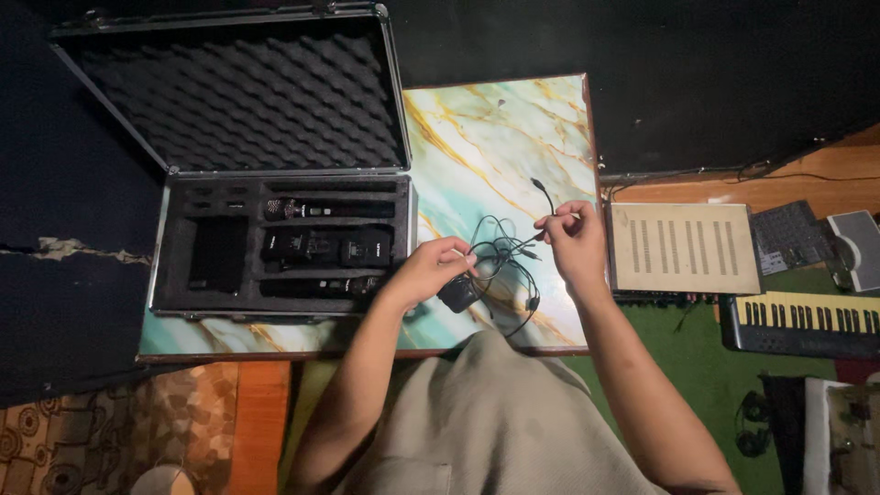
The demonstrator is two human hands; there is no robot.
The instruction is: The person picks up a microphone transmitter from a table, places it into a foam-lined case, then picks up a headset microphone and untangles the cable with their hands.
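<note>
My left hand [429,267] pinches a loop of thin black cable [502,249] just above a small black box-shaped unit [457,293] lying on the marble-patterned board [500,137]. My right hand [572,240] grips the other end of the same cable, whose small plug tip [541,188] sticks up past my fingers. The tangled cable hangs between both hands. To the left lies an open foam-lined equipment case [275,243] holding a black handheld microphone [325,209] and black units.
The case lid [238,92] with egg-crate foam stands open at the back. To the right sit a beige vented device [683,247], a small keyboard [807,321] and other gear on green carpet. A patterned rug lies at the lower left.
</note>
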